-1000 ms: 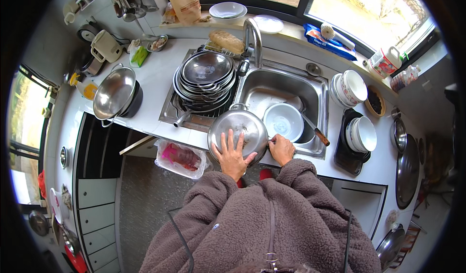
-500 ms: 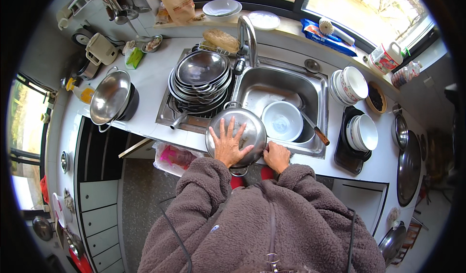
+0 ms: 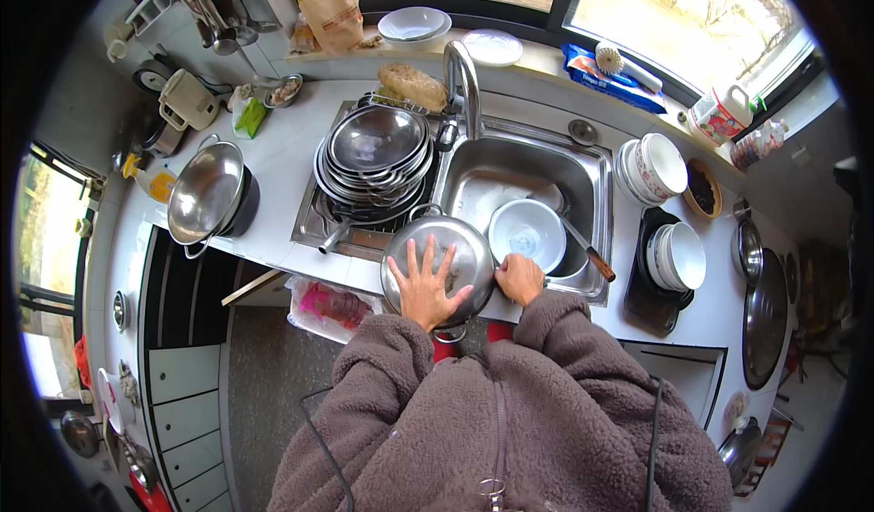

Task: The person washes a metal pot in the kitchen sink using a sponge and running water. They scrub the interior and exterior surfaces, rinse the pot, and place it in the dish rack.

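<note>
A round steel pot [image 3: 467, 271] with two loop handles lies over the counter's front edge, its domed outer side facing up. My left hand [image 3: 425, 286] rests flat on that surface with the fingers spread. At the pot's right rim is my right hand [image 3: 520, 280], fingers curled closed; whatever may be inside them is hidden. Just beyond it, a white bowl [image 3: 523, 230] sits in the steel sink [image 3: 482, 162], next to a wooden-handled utensil [image 3: 599, 262] leaning on the rim. Left of the faucet [image 3: 467, 84], steel bowls and pans [image 3: 378, 139] are stacked on a rack.
Two-handled wok [image 3: 205, 193] stands on the left counter. Right of the sink are bowls [image 3: 660, 164] and a black tray [image 3: 642, 303] with white bowls [image 3: 678, 257]. A bagged bin [image 3: 332, 307] hangs below the counter's front edge. Plates [image 3: 414, 25] line the windowsill.
My right hand has shifted slightly away from me along the pot's right rim. The left hand stays spread on the pot. The whole view has shifted a little.
</note>
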`<move>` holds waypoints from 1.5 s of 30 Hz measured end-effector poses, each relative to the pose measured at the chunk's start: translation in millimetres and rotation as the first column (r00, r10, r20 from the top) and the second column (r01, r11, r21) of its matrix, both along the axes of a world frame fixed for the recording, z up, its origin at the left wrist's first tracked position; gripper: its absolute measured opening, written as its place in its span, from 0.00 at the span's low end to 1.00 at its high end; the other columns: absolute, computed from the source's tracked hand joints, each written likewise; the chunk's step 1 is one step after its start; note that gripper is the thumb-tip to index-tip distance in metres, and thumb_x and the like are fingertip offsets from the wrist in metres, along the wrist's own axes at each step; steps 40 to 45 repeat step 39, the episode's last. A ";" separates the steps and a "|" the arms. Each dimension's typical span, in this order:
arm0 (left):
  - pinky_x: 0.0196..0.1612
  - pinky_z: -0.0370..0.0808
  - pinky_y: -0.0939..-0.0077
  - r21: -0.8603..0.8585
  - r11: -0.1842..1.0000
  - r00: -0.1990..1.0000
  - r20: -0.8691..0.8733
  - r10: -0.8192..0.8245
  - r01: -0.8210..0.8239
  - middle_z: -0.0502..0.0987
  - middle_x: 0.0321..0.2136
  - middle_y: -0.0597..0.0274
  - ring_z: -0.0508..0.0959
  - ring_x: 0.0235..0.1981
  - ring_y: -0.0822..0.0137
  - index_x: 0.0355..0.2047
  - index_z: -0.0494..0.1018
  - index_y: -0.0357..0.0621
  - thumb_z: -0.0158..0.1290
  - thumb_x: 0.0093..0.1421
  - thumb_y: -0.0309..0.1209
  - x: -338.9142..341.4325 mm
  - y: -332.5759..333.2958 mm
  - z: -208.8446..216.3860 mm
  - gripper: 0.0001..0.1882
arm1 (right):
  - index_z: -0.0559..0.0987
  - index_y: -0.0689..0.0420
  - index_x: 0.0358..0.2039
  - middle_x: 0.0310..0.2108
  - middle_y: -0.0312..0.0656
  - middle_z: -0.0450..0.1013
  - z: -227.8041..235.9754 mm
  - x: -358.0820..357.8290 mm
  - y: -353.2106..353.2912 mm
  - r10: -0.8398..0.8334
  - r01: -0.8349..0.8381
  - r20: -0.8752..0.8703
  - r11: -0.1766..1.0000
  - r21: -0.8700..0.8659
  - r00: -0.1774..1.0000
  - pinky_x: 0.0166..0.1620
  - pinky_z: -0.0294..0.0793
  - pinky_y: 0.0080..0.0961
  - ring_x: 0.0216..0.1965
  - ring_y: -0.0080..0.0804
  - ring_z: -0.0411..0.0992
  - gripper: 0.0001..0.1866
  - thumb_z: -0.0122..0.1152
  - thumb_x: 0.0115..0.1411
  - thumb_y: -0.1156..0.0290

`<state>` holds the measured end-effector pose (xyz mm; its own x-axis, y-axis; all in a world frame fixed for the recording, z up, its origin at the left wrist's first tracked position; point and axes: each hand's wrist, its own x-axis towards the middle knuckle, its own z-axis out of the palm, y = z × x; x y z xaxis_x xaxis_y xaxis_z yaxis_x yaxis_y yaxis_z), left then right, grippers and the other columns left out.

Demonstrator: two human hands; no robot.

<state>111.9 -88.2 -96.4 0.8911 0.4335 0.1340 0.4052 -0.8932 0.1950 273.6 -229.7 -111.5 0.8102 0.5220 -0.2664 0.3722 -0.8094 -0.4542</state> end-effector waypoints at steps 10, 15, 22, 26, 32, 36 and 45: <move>0.63 0.35 0.21 -0.015 1.000 1.000 -0.025 0.018 -0.018 0.49 0.72 0.58 0.43 0.72 0.42 0.69 0.57 0.70 0.51 0.54 0.65 -0.3 -1.2 4.8 0.44 | 0.84 0.54 0.29 0.29 0.54 0.79 -1.3 29.0 20.1 0.045 -0.050 -0.091 0.997 -0.062 0.995 0.42 0.76 0.47 0.35 0.55 0.78 0.08 0.61 0.51 0.66; 0.63 0.36 0.21 0.005 1.000 0.999 -0.040 0.002 -0.002 0.49 0.72 0.58 0.44 0.72 0.42 0.69 0.58 0.70 0.53 0.53 0.65 0.2 -0.2 9.1 0.44 | 0.84 0.55 0.26 0.27 0.54 0.79 -13.9 30.1 16.0 0.060 -0.059 -0.012 0.995 0.077 0.998 0.40 0.77 0.47 0.34 0.55 0.78 0.09 0.63 0.49 0.63; 0.63 0.37 0.21 0.004 1.000 0.999 -0.037 -0.006 0.006 0.49 0.72 0.58 0.44 0.72 0.41 0.69 0.57 0.70 0.53 0.53 0.64 -0.4 -1.4 11.8 0.44 | 0.85 0.55 0.27 0.28 0.55 0.79 -9.4 28.9 3.0 0.103 -0.095 -0.153 0.994 0.058 0.983 0.41 0.77 0.47 0.34 0.56 0.78 0.10 0.63 0.48 0.63; 0.63 0.37 0.20 0.012 1.000 0.998 -0.066 -0.005 0.006 0.48 0.72 0.59 0.43 0.72 0.41 0.69 0.58 0.70 0.53 0.52 0.65 -0.2 -1.5 11.8 0.45 | 0.85 0.54 0.28 0.30 0.55 0.79 -13.5 59.3 46.2 0.125 -0.114 -0.100 0.988 0.103 0.987 0.42 0.77 0.47 0.36 0.56 0.78 0.09 0.61 0.49 0.66; 0.63 0.37 0.21 -0.020 1.000 0.997 -0.081 -0.011 0.010 0.48 0.72 0.59 0.43 0.72 0.41 0.69 0.57 0.70 0.54 0.52 0.64 -0.9 -0.1 14.7 0.45 | 0.85 0.54 0.27 0.30 0.53 0.79 -5.0 42.6 11.5 0.127 -0.121 -0.256 0.992 0.041 0.958 0.43 0.77 0.47 0.36 0.56 0.78 0.09 0.62 0.48 0.66; 0.63 0.37 0.22 0.009 1.000 0.996 -0.093 0.013 -0.012 0.48 0.72 0.59 0.43 0.72 0.42 0.69 0.57 0.71 0.54 0.52 0.64 0.2 -0.7 12.5 0.45 | 0.85 0.54 0.29 0.33 0.52 0.80 -15.9 70.1 60.0 0.111 -0.104 -0.203 0.993 0.048 0.973 0.44 0.77 0.46 0.39 0.55 0.78 0.09 0.63 0.48 0.66; 0.65 0.36 0.24 0.014 1.000 0.997 -0.076 0.015 -0.014 0.47 0.72 0.58 0.42 0.73 0.44 0.68 0.59 0.69 0.53 0.52 0.65 0.5 -0.7 11.9 0.45 | 0.86 0.54 0.34 0.34 0.55 0.80 -20.6 70.5 54.6 0.151 -0.149 -0.215 0.988 0.029 0.965 0.49 0.76 0.47 0.41 0.54 0.79 0.12 0.64 0.49 0.65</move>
